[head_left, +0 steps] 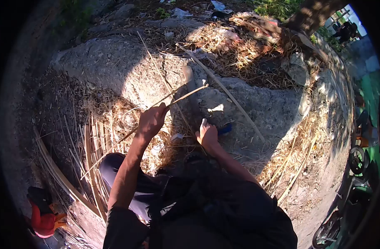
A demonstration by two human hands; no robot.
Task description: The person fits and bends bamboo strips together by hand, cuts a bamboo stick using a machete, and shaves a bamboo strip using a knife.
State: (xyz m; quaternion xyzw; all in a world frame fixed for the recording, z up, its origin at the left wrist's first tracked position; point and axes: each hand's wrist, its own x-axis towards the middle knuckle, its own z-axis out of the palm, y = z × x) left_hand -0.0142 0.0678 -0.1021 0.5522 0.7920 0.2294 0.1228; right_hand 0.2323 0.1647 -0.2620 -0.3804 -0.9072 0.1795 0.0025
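My left hand (151,121) is closed around thin bamboo strips (189,94). Two ends fan out beyond the fingers, and a long tail runs back down past my knee. My right hand (207,135) is curled low in front of me, at the near end of a long curved blade (188,76) like a large knife's. The blade points away over the stone and lies partly in shadow. Its handle is mostly hidden by my fingers. A small blue object (225,128) shows just right of that hand, its kind unclear.
Split bamboo lengths (89,155) lie in a bundle to my left. A longer stick (227,95) rests across the pale stone ledge (256,103). Curled shavings (231,45) pile up behind it. A red and black item (42,216) sits at lower left; wheels (357,159) stand far right.
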